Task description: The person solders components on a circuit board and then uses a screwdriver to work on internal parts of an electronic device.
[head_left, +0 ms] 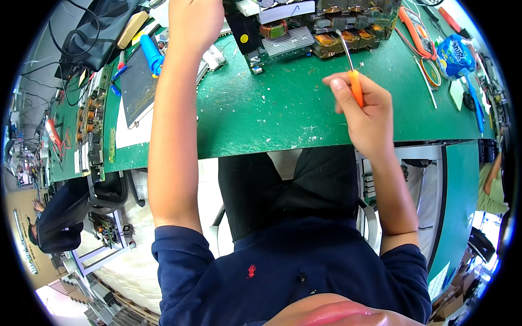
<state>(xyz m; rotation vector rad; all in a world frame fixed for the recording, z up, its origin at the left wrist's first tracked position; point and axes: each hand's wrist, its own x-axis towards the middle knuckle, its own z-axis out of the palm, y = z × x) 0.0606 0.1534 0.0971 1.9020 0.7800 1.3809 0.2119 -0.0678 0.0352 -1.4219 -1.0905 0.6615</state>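
My right hand is closed around the orange handle of a screwdriver. Its metal shaft slants up and to the left, and its tip meets or lies just over the parts of a circuit board. That board carries a ribbed silver heat sink, a copper-wound coil and several dark blocks with amber-coloured wrapping. My left hand reaches to the upper edge beside the board's left end. Its fingers lie outside the picture, so what they touch is hidden.
On the green bench, a blue tool and a dark flat sheet lie left. An orange multimeter and a blue plastic packet sit right. Another board stands far left. Other people show at both sides.
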